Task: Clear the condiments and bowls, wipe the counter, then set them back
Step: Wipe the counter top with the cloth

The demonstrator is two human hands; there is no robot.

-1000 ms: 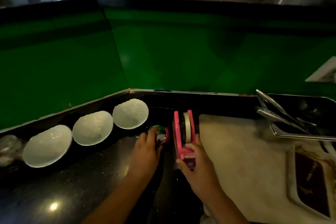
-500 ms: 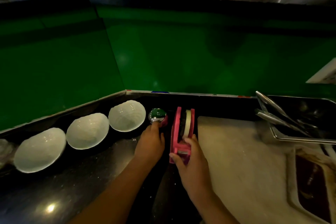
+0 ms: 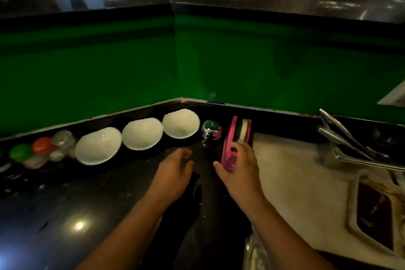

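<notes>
- Left hand [image 3: 175, 169] taken off the shiny jar [image 3: 210, 129] just left of the pink tape dispenser [image 3: 232, 138]; drawn back, fingers loose.
- Jar and dispenser pushed back toward the wall.
- Right hand [image 3: 238, 171] kept clasped on the dispenser's near end.
- Lidded jars [image 3: 41, 146] brought into view, far left of the dispenser.

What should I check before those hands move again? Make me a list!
1. Right hand holds the pink tape dispenser: ok.
2. Left hand holds nothing: ok.
3. Three white bowls upright in a row by the wall: ok.
4. Gap between the shiny round container and the dispenser: cannot tell, too dark.
5. Caps on the green-capped jar and orange-capped jar: ok.
6. Counter wiped clean: cannot tell, dim and glary.
</notes>
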